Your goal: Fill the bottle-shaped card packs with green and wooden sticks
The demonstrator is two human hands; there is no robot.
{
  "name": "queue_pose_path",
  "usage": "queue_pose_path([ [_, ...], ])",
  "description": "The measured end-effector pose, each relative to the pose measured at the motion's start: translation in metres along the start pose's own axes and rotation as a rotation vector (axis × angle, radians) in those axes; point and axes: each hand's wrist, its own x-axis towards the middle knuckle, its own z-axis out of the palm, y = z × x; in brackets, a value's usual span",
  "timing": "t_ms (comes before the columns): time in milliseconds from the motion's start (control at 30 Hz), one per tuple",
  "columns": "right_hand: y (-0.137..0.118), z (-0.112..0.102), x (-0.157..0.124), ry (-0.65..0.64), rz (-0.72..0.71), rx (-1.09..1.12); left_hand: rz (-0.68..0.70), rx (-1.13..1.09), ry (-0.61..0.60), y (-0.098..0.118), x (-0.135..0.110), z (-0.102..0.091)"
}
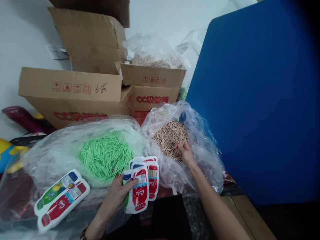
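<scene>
Here we are, partway by our reckoning — our left hand [121,190] clamps a fan of printed pouches [140,193] between thumb and fingers, one apparently showing brown sticks [168,135] inside. Our right hand [186,155] sits at the bagged brown heap, fingers bunched — gripping any, we can't tell — with plenty of green sticks [106,155] also loose and another pouch [62,198] lying at left.

A blue panel [255,103] stands right; a maroon bottle [23,116], perhaps, lies left.

Fine print [142,178] on pouches [140,192] illeg.; yellow/blue obj. [5,156] cut off L.
</scene>
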Motion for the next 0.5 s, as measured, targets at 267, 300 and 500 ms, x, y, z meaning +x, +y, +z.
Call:
queue_pose_path([
  [267, 0.015, 0.000, -0.009, -0.076, -0.046, -0.188, 0.010, 0.016, -0.023, -0.003, -0.002, 0.000],
  [300, 0.017, 0.000, -0.008, -0.085, -0.052, -0.208, 0.010, 0.016, -0.019, -0.003, -0.002, 0.000],
  [500, 0.012, -0.003, 0.011, -0.106, -0.142, -0.354, 0.020, 0.023, -0.026, -0.004, 0.000, -0.003],
])
